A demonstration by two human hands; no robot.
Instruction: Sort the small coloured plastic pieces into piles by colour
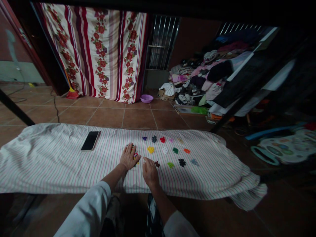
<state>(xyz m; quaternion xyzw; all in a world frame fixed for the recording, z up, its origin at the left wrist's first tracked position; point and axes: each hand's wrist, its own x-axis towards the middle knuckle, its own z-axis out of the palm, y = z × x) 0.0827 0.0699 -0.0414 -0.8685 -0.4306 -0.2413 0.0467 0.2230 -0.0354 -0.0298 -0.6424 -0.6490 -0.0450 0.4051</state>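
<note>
Left hand (127, 158) over mixed pieces (135, 154) | purple basin (146, 98) on floor (138, 118)

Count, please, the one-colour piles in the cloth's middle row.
4: from left to right, yellow pile, white pile, green pile, orange pile. The left hand may hide more.

A purple basin (146, 99) on the tiled floor (138, 118) between a flowered curtain (98, 54) and a heap of clothes (197, 77)
</note>
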